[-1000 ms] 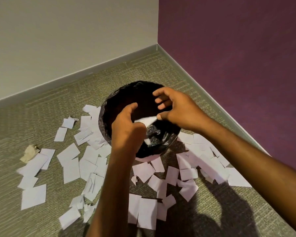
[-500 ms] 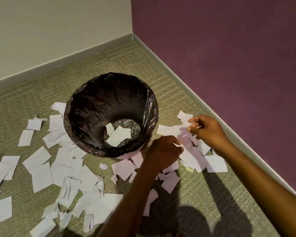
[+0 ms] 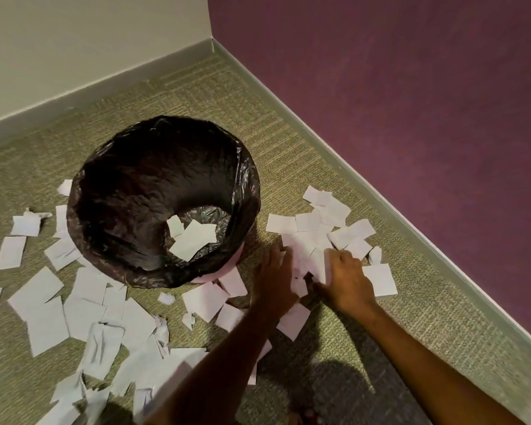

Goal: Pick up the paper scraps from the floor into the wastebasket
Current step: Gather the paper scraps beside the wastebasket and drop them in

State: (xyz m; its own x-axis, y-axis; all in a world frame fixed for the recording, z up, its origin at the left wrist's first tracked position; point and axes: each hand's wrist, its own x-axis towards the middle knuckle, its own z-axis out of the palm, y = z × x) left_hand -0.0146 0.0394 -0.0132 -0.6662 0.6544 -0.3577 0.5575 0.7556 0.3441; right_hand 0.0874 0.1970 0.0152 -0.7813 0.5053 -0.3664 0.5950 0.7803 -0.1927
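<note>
Light, limp paper scraps point(image 3: 311, 240) heaped on the floor point(image 3: 288, 124) right of centre, beside the wastebasket point(image 3: 249, 191), probably want bunching and pinching by the edges; left hand point(image 3: 275, 279) presses flat on them, right hand point(image 3: 348, 279) curls in, grip unclear.

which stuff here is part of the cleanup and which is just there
Job: black-lined wastebasket, scraps already inside it, scrap pile between left hand and right hand, scattered scraps left of the basket.
Just there: carpet, baseboard, purple wall, beige wall.
</note>
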